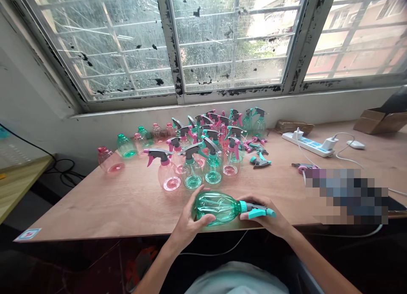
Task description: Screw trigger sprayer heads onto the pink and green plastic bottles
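A green see-through spray bottle lies on its side near the front edge of the wooden table. My left hand is wrapped round the bottle's base end. My right hand grips the teal and grey trigger head at the bottle's neck. Behind it stands a cluster of finished pink and green spray bottles with trigger heads fitted.
Several headless bottles stand at the left of the cluster. Loose trigger heads lie to its right. A white power strip with cables, a mouse and a cardboard box sit at the right. A window runs behind.
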Demonstrator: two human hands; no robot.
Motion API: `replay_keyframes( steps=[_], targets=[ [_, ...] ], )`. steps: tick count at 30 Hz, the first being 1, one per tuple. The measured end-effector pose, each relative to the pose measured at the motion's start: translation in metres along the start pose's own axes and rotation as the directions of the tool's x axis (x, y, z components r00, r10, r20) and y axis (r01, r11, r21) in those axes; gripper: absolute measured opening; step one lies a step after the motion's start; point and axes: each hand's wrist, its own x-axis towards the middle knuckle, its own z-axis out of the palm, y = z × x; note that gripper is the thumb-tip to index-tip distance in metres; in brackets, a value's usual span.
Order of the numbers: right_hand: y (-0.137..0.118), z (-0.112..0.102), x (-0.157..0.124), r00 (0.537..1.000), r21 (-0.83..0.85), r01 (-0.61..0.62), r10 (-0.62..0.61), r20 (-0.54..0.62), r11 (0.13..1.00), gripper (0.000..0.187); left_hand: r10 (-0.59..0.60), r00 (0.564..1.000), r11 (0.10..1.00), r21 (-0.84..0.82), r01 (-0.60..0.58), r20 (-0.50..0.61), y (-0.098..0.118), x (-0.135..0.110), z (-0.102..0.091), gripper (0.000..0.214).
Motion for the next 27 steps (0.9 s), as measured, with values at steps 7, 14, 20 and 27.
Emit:
replay_keyframes(
  steps=[7,14,20,27],
  targets=[
    [-0.002,0.004,-0.003,0.975,0.241,-0.216,0.197,0.101,0.946,0.024,0.094,0.995,0.995,0.015,-0.094,0.026,-0.011,-0.002,0.0,0.071],
    [0.004,-0.001,-0.001,0.983,0.299,-0.184,0.17,0.073,0.937,0.026,0.311,0.95,0.936,0.165,-0.31,0.02,-0.026,-0.004,0.003,0.075],
    [0.02,-0.001,-0.005,0.99,0.41,-0.054,0.103,-0.098,0.91,0.047,0.252,0.963,0.933,0.239,-0.268,0.098,-0.024,-0.004,0.005,0.08],
    [-0.007,0.012,-0.018,0.957,0.046,0.262,-0.254,-0.138,0.964,0.052,0.172,0.972,0.791,0.565,-0.234,0.162,-0.018,-0.004,0.012,0.076]
  ],
)
